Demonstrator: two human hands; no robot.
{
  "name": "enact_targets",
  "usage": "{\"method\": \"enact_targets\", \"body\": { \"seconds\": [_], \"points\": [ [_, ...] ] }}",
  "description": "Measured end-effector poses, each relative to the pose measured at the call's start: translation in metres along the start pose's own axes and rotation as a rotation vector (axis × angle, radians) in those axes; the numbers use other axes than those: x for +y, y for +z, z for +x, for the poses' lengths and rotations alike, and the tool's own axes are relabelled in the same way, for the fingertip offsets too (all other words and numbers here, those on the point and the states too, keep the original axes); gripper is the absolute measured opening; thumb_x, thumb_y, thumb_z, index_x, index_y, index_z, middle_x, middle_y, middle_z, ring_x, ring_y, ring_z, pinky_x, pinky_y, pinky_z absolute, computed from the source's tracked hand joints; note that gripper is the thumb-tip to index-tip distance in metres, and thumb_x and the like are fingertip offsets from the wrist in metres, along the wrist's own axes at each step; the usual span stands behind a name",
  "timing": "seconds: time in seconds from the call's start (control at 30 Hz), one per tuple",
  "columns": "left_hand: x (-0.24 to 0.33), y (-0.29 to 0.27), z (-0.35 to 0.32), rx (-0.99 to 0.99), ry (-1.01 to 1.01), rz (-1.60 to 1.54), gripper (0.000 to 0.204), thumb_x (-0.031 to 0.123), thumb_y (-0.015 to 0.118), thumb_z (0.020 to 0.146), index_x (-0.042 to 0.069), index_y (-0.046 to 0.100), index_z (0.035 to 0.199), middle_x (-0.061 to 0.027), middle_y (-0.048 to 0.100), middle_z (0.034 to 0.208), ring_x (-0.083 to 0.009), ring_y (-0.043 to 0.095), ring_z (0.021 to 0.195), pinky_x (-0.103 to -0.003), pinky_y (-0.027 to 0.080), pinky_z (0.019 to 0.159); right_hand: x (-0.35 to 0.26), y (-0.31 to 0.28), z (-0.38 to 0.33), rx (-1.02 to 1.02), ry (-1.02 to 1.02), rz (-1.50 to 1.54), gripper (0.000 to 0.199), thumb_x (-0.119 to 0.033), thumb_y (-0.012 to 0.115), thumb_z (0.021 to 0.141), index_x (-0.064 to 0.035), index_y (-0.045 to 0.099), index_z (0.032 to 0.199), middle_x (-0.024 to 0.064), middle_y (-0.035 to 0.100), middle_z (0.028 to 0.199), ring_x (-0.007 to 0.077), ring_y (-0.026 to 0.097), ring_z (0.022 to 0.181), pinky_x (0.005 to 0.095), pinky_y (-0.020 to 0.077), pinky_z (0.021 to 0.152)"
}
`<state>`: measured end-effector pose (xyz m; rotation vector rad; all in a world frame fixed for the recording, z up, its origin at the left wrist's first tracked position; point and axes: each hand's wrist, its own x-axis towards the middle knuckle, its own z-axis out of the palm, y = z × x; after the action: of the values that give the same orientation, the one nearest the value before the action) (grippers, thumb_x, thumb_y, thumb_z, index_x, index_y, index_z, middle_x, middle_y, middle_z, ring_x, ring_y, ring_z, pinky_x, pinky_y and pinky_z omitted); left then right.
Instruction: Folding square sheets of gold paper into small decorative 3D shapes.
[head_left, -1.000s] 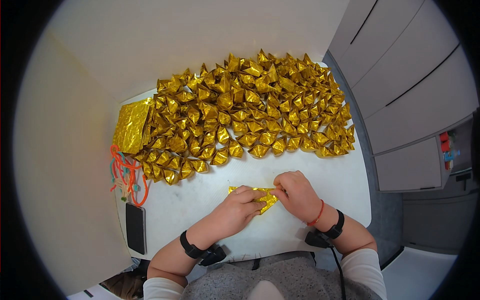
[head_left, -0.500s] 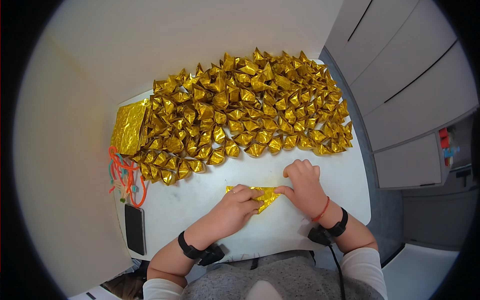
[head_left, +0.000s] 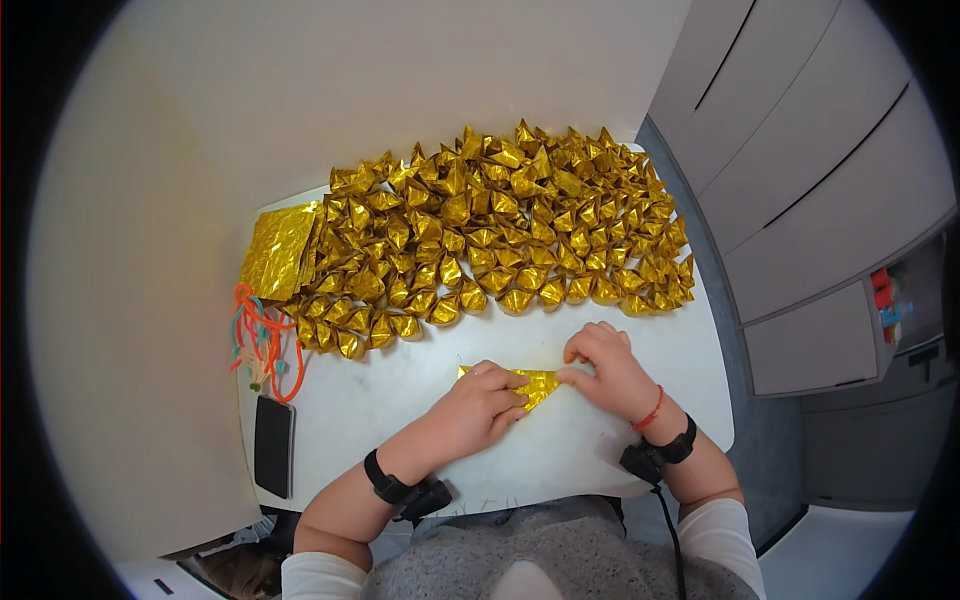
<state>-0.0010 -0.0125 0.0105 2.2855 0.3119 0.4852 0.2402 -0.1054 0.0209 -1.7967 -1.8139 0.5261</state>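
L hand [head_left: 482, 405] open, fingers pressing folded gold foil [head_left: 541, 384] onto white table [head_left: 345, 420], front ctr, nearer than the rows of gold pieces [head_left: 500, 215]. R hand [head_left: 614, 377] half-open: thumb at foil's R corner, fingers lifted, no grip AFAICT. Prob mid-fold/crease step; next move calls for steady L pressure + R thumb on corner. No brands/labels legible; faint marks on table's nr edge, unreadable.

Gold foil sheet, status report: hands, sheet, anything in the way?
Left hand laid over gold foil sheet. Right hand open, thumb at the sheet's right corner. Sheet on white table. Folded gold pieces beyond, apart from it.
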Motion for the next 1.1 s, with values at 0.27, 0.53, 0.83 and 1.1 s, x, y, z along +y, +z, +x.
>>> {"method": "enact_targets", "body": {
  "seconds": [0.27,0.53,0.83,1.1],
  "points": [
    [0.01,0.008,0.019,0.014,-0.11,0.104,0.013,0.013,0.078,0.08,0.004,0.069,0.082,-0.0095,0.065,0.095,-0.0299,0.061,0.089,-0.041,0.049,0.081,-0.008,0.011,0.0,0.023,-0.06,-0.117,0.029,-0.027,0.082,0.073,-0.0167,0.058,0.086,0.0021,0.052,0.091,0.0246,0.051,0.095,0.0407,0.0324,0.079],
    [0.008,0.024,0.032,-0.023,-0.157,0.279,0.026,0.026,0.082,0.075,0.006,0.065,0.077,-0.0072,0.062,0.091,-0.0301,0.061,0.087,-0.042,0.048,0.073,-0.006,0.013,-0.002,0.044,-0.06,-0.104,0.03,-0.026,0.082,0.071,-0.0161,0.058,0.085,0.0018,0.052,0.092,0.0246,0.05,0.096,0.0409,0.0325,0.079],
    [0.017,0.011,0.019,-0.06,-0.111,0.438,0.039,0.036,0.083,0.07,0.013,0.063,0.095,-0.0013,0.059,0.113,-0.0234,0.056,0.099,-0.04,0.041,0.081,-0.006,0.015,-0.002,0.035,-0.036,-0.116,0.029,-0.027,0.083,0.072,-0.0169,0.059,0.085,0.001,0.052,0.092,0.024,0.05,0.097,0.0411,0.0324,0.079],
    [0.018,0.006,0.016,-0.093,-0.1,0.432,0.049,0.039,0.082,0.069,0.012,0.061,0.104,-0.0008,0.058,0.119,-0.0235,0.055,0.102,-0.04,0.04,0.083,-0.008,0.016,-0.003,0.051,-0.043,-0.143,0.029,-0.028,0.082,0.072,-0.0174,0.06,0.087,0.0008,0.054,0.092,0.0241,0.051,0.096,0.0424,0.0327,0.08]
  ]
}}
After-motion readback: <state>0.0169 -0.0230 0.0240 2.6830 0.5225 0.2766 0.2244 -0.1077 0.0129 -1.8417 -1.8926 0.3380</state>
